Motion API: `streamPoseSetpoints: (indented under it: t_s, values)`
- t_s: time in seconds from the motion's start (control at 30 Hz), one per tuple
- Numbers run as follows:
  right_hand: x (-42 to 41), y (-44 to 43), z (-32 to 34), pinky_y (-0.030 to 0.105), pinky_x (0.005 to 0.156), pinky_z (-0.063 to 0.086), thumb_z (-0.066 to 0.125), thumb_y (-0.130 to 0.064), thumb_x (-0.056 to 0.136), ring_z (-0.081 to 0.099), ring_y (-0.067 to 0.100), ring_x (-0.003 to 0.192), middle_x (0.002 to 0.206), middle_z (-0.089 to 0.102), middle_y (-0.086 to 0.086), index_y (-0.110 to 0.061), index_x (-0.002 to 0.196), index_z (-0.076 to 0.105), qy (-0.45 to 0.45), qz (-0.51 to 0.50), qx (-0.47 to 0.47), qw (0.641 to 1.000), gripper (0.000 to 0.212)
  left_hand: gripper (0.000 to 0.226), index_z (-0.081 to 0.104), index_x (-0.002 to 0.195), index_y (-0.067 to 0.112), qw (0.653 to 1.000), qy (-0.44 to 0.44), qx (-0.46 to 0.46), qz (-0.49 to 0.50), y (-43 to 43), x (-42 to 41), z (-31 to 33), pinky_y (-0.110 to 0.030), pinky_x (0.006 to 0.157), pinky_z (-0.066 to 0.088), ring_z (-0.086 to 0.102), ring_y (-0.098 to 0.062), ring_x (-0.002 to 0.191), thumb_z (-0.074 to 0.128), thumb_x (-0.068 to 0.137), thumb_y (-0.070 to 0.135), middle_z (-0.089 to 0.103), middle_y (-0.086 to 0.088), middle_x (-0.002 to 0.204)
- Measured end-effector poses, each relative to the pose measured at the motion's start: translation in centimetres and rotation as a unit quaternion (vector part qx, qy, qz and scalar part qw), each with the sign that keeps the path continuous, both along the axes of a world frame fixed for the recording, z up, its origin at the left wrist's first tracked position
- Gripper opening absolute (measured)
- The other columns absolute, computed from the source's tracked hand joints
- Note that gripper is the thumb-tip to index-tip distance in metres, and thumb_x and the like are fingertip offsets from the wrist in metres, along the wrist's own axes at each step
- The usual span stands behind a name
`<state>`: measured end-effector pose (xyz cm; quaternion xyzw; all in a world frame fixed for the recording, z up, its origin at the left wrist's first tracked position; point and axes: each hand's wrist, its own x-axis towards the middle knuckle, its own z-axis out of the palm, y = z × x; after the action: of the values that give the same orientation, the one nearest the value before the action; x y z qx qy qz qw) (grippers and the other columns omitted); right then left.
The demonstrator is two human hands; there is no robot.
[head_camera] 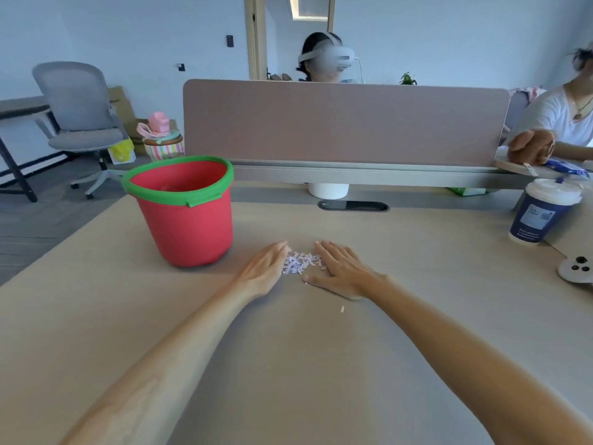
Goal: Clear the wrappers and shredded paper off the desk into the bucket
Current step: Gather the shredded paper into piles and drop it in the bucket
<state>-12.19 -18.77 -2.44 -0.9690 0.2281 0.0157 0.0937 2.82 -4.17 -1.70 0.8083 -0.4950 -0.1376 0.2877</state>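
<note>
White shredded paper (301,263) lies between flat left hand (268,268) and right hand (340,271) (fingers spread).

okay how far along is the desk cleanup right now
No wrappers show on the desk, so those look cleared. In hand: the left hand and right hand flank a small pile of shreds. Left: getting that pile into the bucket, plus two stray bits nearer the person.
</note>
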Motion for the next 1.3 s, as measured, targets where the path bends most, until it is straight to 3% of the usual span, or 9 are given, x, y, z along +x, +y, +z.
streamPoseSetpoints:
  t_s: [0.1,0.23,0.33,0.47,0.73,0.9,1.03,1.2,1.3]
  values:
    - [0.5,-0.2,0.3,0.04,0.12,0.006,0.026,-0.073,0.085,0.005,0.019,0.149,0.161,0.008,0.002,-0.022,0.151,0.002,-0.029,-0.013,0.019,0.999,0.088,0.06,0.027,0.148,0.021,1.0,0.0,0.016,-0.002,1.9,0.4,-0.4,-0.027,0.115,0.018,0.025,-0.011,0.144,0.029,0.097,0.052,0.027,0.003,0.157]
    - [-3.1,0.1,0.6,0.038,0.121,0.009,0.025,-0.085,0.072,0.007,0.019,0.149,0.161,0.007,0.0,-0.028,0.151,0.004,-0.038,0.025,0.031,0.998,0.1,0.071,0.018,0.151,0.022,0.996,-0.056,0.063,-0.03,2.5,0.3,-1.0,-0.028,0.118,0.012,0.014,-0.009,0.147,0.033,0.093,0.06,0.016,0.006,0.16]
    - [-5.5,0.6,0.1,0.035,0.122,0.007,0.023,-0.091,0.064,0.006,0.017,0.148,0.161,0.007,-0.004,-0.029,0.151,0.002,-0.031,0.059,-0.002,0.998,0.109,0.066,0.02,0.15,0.018,0.997,-0.054,0.053,-0.005,1.3,0.5,-1.5,-0.031,0.12,0.015,0.018,-0.013,0.147,0.028,0.096,0.054,0.02,0.001,0.16]
    - [-4.6,0.2,0.0,0.033,0.121,0.008,0.039,-0.082,0.073,0.006,0.015,0.148,0.161,0.006,-0.005,-0.027,0.151,0.0,-0.048,0.038,-0.003,0.998,0.103,0.062,0.025,0.148,0.014,0.998,-0.047,0.036,0.019,0.0,1.0,-1.9,-0.034,0.12,0.016,0.019,-0.016,0.147,0.028,0.097,0.049,0.021,-0.003,0.159]
    - [1.7,-2.7,0.1,0.039,0.12,0.01,0.037,-0.077,0.079,0.007,0.021,0.148,0.161,0.008,0.0,-0.028,0.151,0.004,-0.059,-0.009,0.054,0.997,0.093,0.059,0.023,0.149,0.014,0.995,-0.09,0.032,0.026,0.0,2.3,-2.4,-0.03,0.12,0.012,0.015,-0.015,0.148,0.028,0.099,0.044,0.018,-0.004,0.16]
    - [-1.6,-3.1,-0.5,0.042,0.121,0.013,0.029,-0.078,0.08,0.009,0.016,0.148,0.16,0.012,-0.002,-0.032,0.15,0.008,-0.117,-0.011,0.122,0.985,0.087,0.058,0.018,0.15,0.014,0.989,-0.12,0.089,0.0,-2.4,2.6,-2.7,-0.035,0.121,0.004,0.004,-0.012,0.149,0.021,0.1,0.044,0.012,-0.002,0.162]
    - [-5.5,-1.5,-0.1,0.038,0.121,0.009,0.034,-0.074,0.083,0.006,0.016,0.148,0.161,0.008,-0.001,-0.031,0.15,0.003,-0.074,0.004,0.069,0.995,0.085,0.059,0.009,0.152,0.018,0.991,-0.073,0.098,-0.06,-5.2,-0.7,-2.4,-0.033,0.12,-0.007,-0.005,-0.006,0.148,0.013,0.1,0.045,0.002,0.004,0.162]
    - [-7.6,0.4,0.2,0.033,0.121,0.006,0.042,-0.079,0.074,0.002,0.014,0.148,0.161,0.003,-0.005,-0.026,0.15,-0.006,-0.044,0.038,0.007,0.998,0.105,0.057,0.027,0.148,0.031,0.994,0.082,0.019,-0.064,-6.4,-3.6,-0.7,-0.031,0.117,0.019,0.027,-0.015,0.144,0.012,0.097,0.054,0.028,0.008,0.157]
    - [-6.1,0.0,0.7,0.033,0.12,0.005,0.042,-0.077,0.078,0.002,0.016,0.148,0.161,0.004,-0.002,-0.024,0.151,-0.006,-0.028,0.024,0.003,0.999,0.102,0.056,0.028,0.148,0.026,0.995,0.092,-0.02,-0.032,-5.0,-2.4,-0.1,-0.025,0.114,0.015,0.022,-0.01,0.145,0.014,0.099,0.049,0.025,0.007,0.158]
